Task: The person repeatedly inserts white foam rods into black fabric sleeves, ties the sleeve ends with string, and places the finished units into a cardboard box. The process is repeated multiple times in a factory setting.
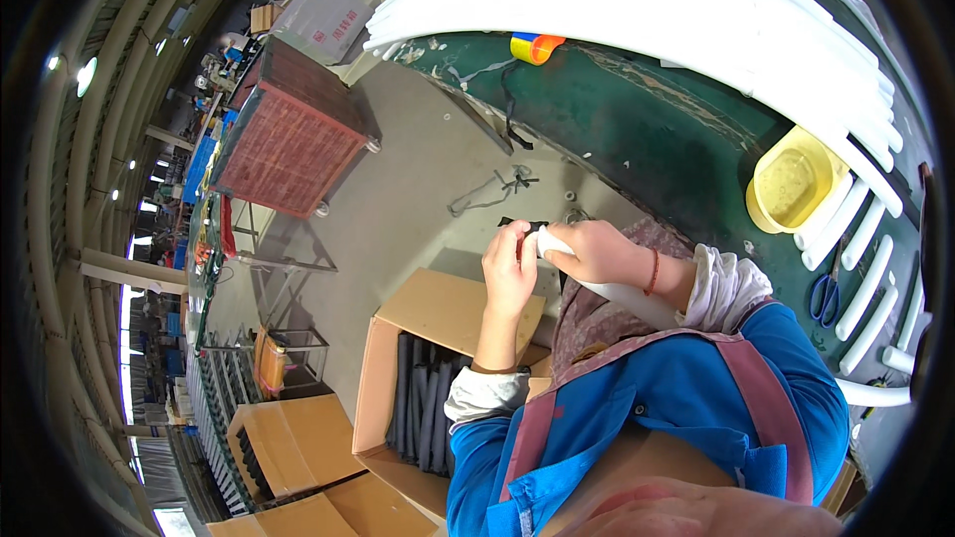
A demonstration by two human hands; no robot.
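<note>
Above the floor, the right hand [594,251] is wrapped around a white tube [622,296], while the left hand [508,264] pinches a small black cap [532,226] at the tube's end. Below them stands an open brown cardboard box [398,378] of dark grey sleeves [423,413], and a yellow tub [791,182] sits on the green desk [647,129] beside stacked white tubes [696,0].

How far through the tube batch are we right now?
Done: dark covered tubes stand in the open cardboard box. In hand: the right hand grips a white tube while the left hand works a black piece at its end. Left: many white tubes lie on the green table.
</note>
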